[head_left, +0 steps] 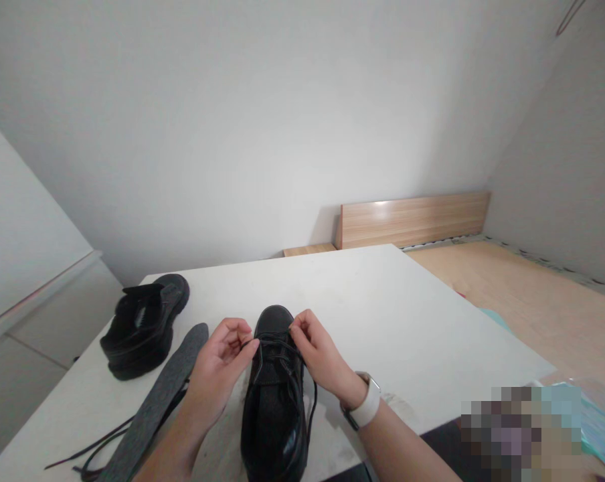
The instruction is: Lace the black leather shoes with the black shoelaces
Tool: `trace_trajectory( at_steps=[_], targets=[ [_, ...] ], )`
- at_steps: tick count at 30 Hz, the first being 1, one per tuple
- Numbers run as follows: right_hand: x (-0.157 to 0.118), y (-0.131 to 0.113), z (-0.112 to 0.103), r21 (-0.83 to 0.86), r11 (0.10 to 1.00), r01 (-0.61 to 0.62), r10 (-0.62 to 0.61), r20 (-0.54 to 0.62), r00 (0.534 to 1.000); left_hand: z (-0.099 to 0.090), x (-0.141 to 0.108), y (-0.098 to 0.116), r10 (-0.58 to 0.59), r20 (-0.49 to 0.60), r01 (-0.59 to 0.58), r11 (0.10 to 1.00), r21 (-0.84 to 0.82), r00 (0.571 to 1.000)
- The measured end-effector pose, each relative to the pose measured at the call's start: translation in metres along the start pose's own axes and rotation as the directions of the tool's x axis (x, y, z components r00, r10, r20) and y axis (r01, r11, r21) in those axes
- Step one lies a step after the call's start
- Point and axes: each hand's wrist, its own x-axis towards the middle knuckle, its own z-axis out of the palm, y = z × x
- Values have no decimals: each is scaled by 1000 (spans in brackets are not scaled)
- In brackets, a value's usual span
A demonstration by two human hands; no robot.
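Observation:
A black shoe (275,428) stands upright on the white table, toe pointing away from me. Its black lace (275,341) runs across the front of the opening, and a loose end hangs down the right side. At the shoe's left side, my left hand (222,365) pinches the lace between thumb and forefinger. My right hand (322,351), with a white-strapped watch on the wrist, is closed on the lace at the right side near the toe.
Another black shoe (142,328) lies on its side at the table's left. Beside it are a grey insole (164,395) and a loose black lace (99,442). The white table (383,321) borders a bed (523,281) on the right. Plastic packaging lies lower right.

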Motion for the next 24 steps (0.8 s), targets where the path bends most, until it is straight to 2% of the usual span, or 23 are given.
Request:
trace_trajectory(
  at_steps=[6, 10, 13, 16, 19, 21, 24],
  targets=[
    [-1, 7, -2, 155, 986, -64, 62, 17, 998, 1, -1, -4, -38, 40, 41, 996, -78, 998],
    [-2, 9, -3, 151, 987, -56, 55, 9, 998, 1, 0, -3, -21, 5, 21, 999, -33, 1000],
    [-4, 7, -7, 123, 992, -38, 37, 11, 999, -3, 0, -1, -34, 24, 34, 999, -4, 999],
    [-9, 0, -15, 75, 997, 9, -7, -36, 999, -11, -3, 3, -22, 19, 21, 998, 66, 1000],
    [-17, -11, -23, 11, 997, 75, -74, -86, 993, -17, -10, 9, 72, -23, -66, 974, 217, 997],
    [-22, -18, -25, -25, 997, 67, -68, -40, 997, -19, -15, 12, 85, 9, -84, 945, 316, 996],
    [-27, -25, -25, -66, 998, -3, 7, 52, 999, -16, -18, 8, -17, 81, -14, 932, 363, 997]
  ],
)
